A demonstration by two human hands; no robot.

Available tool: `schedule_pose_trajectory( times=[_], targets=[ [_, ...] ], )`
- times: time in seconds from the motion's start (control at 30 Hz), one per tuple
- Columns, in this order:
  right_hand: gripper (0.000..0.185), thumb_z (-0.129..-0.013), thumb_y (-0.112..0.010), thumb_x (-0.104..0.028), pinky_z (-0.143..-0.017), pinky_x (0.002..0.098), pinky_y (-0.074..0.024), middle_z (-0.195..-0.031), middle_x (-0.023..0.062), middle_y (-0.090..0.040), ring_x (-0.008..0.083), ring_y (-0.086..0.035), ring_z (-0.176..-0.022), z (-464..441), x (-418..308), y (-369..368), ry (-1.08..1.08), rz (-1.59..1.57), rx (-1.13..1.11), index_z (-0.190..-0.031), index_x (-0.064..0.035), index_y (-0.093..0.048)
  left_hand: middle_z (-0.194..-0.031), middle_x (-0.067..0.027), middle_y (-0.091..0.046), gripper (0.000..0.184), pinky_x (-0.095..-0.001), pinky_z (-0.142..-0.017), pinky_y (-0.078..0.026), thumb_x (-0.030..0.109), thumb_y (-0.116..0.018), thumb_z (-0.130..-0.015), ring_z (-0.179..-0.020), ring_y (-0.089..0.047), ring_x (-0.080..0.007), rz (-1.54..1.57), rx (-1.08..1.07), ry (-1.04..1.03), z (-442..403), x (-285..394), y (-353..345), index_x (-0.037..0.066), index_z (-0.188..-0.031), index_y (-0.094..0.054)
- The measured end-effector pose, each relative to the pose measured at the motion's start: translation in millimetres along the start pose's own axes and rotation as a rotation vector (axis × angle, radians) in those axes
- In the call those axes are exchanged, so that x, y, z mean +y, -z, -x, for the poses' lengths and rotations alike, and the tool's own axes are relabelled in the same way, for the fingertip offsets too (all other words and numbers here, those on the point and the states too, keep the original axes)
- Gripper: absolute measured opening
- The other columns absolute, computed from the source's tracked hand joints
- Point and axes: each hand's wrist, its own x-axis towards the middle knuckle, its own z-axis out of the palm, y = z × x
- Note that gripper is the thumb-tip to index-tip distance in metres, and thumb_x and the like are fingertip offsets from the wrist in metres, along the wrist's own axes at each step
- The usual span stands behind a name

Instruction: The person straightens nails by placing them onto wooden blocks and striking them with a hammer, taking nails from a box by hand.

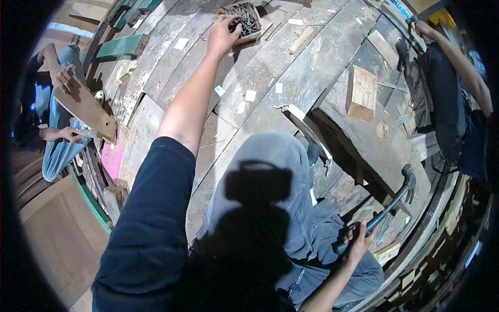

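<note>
My left hand [226,34] is stretched far forward, its fingers curled over the near left corner of a small box [253,37] filled with dark nails [248,16]. Whatever lies between those fingertips is too dark to make out. In my right hand [360,240], low on the right beside my knee, is a claw hammer [389,206], gripped by its dark handle. The hammer's head points up and away, above the edge of a worn wooden board. Near it, a light wooden block [362,93] rests on that board.
Worn planks [218,130] with sawdust and paper scraps cover the floor. At left, another person's hands hold a brown board [86,109]. A second person's arm [462,65] reaches in at right. A curved pale strip [311,131] lies near my knee. Green-painted wood [122,48] lies upper left.
</note>
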Motion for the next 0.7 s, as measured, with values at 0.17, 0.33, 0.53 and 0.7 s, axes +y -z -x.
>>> schedule_pose_trajectory(
  times=[0.17,0.33,0.53,0.7],
  targets=[
    [0.060,-0.101,-0.059,-0.020,-0.039,0.0256,-0.0391,-0.075,0.0035,-0.048,0.0109,-0.045,-0.049,-1.1,1.5,0.8,-0.022,0.024,0.042,-0.151,-0.0174,-0.026,-0.131,-0.0117,-0.060,0.045,-0.0471,-0.104,-0.043,0.035,-0.065,-0.085,-0.123,-0.053,-0.0317,-0.173,-0.067,0.015,-19.8,-8.0,-15.1,0.018,-0.127,-0.066],
    [0.062,-0.102,-0.057,-0.018,-0.038,0.0260,-0.0389,-0.074,0.0037,-0.048,0.0108,-0.044,-0.047,-3.3,1.6,-0.4,0.027,0.005,-0.020,-0.153,-0.0187,-0.023,-0.133,-0.0115,-0.059,0.040,-0.0481,-0.103,-0.043,0.030,-0.056,-0.092,-0.122,-0.053,-0.0346,-0.388,-0.156,0.057,-64.7,-26.5,-10.8,0.024,-0.129,-0.066],
    [0.060,-0.102,-0.057,-0.018,-0.037,0.0247,-0.0362,-0.076,0.0040,-0.048,0.0103,-0.043,-0.048,-0.9,-3.8,-9.7,-0.001,0.028,0.043,-0.153,-0.0177,-0.026,-0.131,-0.0180,-0.056,0.037,-0.0649,-0.104,-0.033,0.049,-0.060,-0.087,-0.127,-0.043,-0.0433,-0.445,-0.403,0.221,-95.4,-0.4,-2.7,0.035,-0.119,-0.071],
    [0.061,-0.103,-0.055,-0.016,-0.037,0.0268,-0.0382,-0.075,0.0023,-0.045,0.0105,-0.043,-0.046,-2.6,-5.0,-8.0,-0.014,0.018,0.030,-0.154,-0.0197,-0.023,-0.135,-0.0158,-0.057,0.038,-0.0618,-0.107,-0.034,0.045,-0.069,-0.085,-0.130,-0.045,-0.0392,-0.581,-0.442,0.285,-103.3,9.8,-6.8,0.031,-0.120,-0.072]
  ],
)
